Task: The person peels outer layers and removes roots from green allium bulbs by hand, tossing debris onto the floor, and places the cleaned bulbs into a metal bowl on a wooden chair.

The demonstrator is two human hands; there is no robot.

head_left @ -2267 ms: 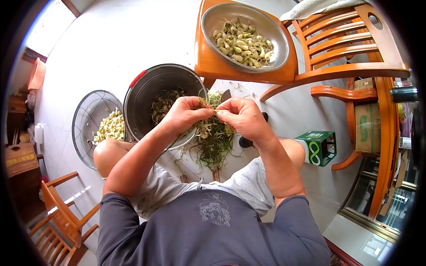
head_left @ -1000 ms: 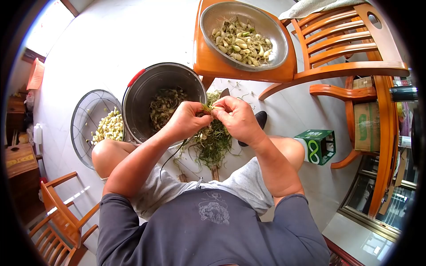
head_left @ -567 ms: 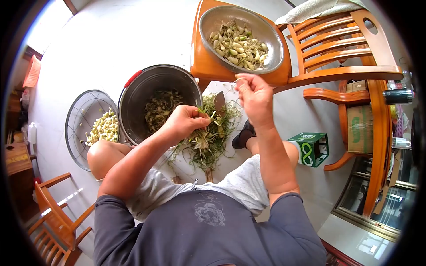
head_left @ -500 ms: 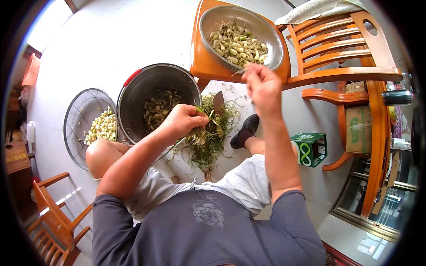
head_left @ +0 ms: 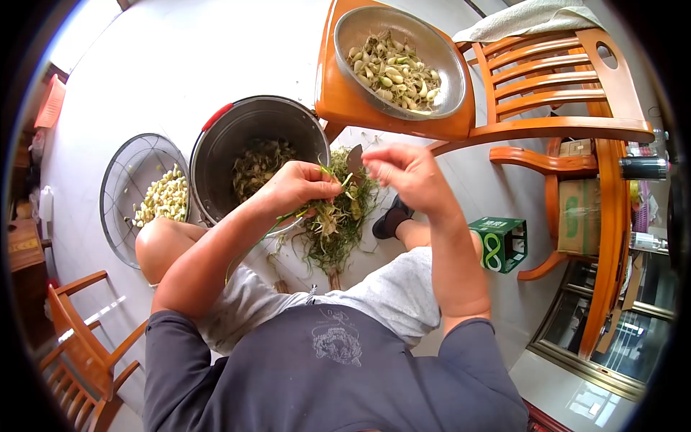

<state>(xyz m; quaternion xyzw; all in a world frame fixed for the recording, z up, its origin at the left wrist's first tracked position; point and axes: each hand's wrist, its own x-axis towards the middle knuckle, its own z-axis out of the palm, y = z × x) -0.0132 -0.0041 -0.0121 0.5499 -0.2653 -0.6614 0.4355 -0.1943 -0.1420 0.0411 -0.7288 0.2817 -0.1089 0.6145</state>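
Observation:
My left hand (head_left: 306, 189) is closed in a pinch on green onion stalks (head_left: 289, 214), whose long leaves trail down toward my lap. Close by on the right, my right hand (head_left: 407, 176) hovers with bent fingers, thumb and forefinger slightly apart and nothing visible between them. Beneath both hands lies a heap of onion greens and roots (head_left: 338, 234). A knife blade (head_left: 355, 160) shows at its far side, partly covered. The dark pot (head_left: 216, 155) beside my left hand holds more onion plants (head_left: 259, 169). Beyond, a metal colander (head_left: 450, 72) contains small onion bulbs (head_left: 396, 72).
The colander rests on a wooden chair (head_left: 403, 128). Left of the pot, a wire basket (head_left: 119, 162) holds pale trimmed bulbs (head_left: 165, 196). A green box (head_left: 499, 245) stands right of my foot (head_left: 392, 219). Another wooden chair (head_left: 101, 324) is at lower left.
My right hand has come back from the colander's edge toward my left hand; the thin scrap at its fingertips is no longer visible. My left hand keeps its pinch, almost in place.

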